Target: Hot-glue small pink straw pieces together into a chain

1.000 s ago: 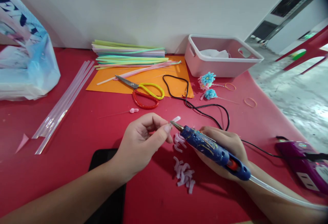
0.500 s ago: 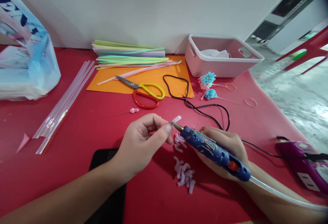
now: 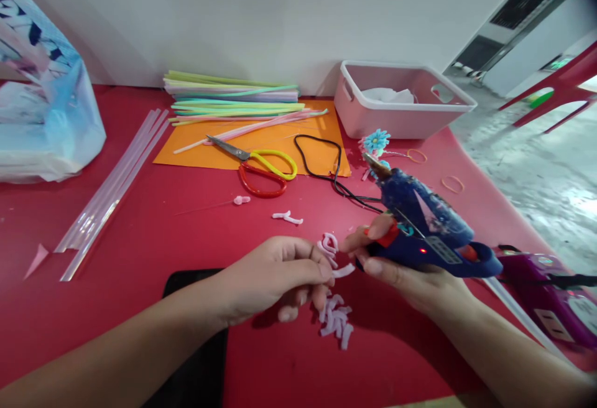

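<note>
My left hand [image 3: 284, 277] is closed in a pinch on a short pale pink pipe cleaner piece [image 3: 344, 270], which points right toward my other hand. My right hand [image 3: 420, 283] is wrapped round a blue glue gun [image 3: 426, 221], a finger by its red trigger and its metal nozzle aimed up and left. A clear glue stick [image 3: 522, 315] trails from the gun's back. Below my left fingertips lies a pile of short lilac pieces [image 3: 336, 321]. Curled pink pieces [image 3: 328, 246] lie just above them, and a small joined pale piece [image 3: 288, 217] sits farther up.
Scissors [image 3: 264, 165] and pipe cleaners [image 3: 233, 100] lie by an orange sheet [image 3: 186, 150]. At the back stand a pink basket [image 3: 392, 119] and a plastic bag [image 3: 69, 122]. Also around are glue sticks [image 3: 116, 193], a black phone [image 3: 200, 358], blue flowers [image 3: 377, 141], a black cord [image 3: 342, 187] and a purple power strip [image 3: 545, 296].
The glue gun's nozzle has left my left fingertips, swinging up and right, and the gun has turned on its side. My left hand has dropped lower, uncovering the joined pale piece.
</note>
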`<action>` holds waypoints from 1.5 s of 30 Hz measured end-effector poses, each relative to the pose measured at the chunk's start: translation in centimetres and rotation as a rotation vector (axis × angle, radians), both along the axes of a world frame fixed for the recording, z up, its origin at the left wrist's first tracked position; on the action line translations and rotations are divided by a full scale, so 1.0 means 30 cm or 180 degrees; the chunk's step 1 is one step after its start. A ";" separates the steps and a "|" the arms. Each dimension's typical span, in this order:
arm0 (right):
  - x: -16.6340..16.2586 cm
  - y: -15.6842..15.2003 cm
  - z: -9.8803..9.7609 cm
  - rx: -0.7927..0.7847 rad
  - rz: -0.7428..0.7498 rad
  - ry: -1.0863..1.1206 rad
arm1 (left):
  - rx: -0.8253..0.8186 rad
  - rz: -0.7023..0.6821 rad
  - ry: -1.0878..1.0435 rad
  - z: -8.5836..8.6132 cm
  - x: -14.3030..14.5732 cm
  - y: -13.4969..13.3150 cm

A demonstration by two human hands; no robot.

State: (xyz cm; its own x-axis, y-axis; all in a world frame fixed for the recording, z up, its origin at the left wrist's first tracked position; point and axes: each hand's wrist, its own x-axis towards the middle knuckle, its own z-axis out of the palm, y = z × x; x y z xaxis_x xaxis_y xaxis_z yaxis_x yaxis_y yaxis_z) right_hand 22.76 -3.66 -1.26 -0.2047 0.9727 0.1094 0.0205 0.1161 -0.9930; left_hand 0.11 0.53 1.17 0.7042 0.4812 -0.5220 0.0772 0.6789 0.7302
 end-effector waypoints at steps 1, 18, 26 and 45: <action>-0.009 -0.003 0.008 -0.0135 0.0110 0.0148 | -0.0044 -0.0079 0.0005 0.000 -0.001 0.002; -0.046 -0.003 0.011 -0.0791 0.0141 0.0286 | 0.0991 0.0126 0.0088 -0.012 0.011 -0.022; -0.061 -0.007 0.013 -0.0986 -0.0062 0.0756 | 0.2225 0.0088 0.0416 -0.015 0.003 -0.044; -0.006 -0.009 0.030 0.1291 -0.0872 -0.2189 | 0.0671 0.1477 -0.0312 -0.045 -0.001 0.012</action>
State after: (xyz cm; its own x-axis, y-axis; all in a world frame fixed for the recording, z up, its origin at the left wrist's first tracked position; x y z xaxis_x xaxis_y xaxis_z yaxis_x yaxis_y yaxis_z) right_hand 22.59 -3.93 -0.34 -0.1161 0.9098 0.3984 0.6847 0.3639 -0.6315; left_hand 0.07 0.90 -0.20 0.4325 0.8421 -0.3221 -0.2727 0.4627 0.8435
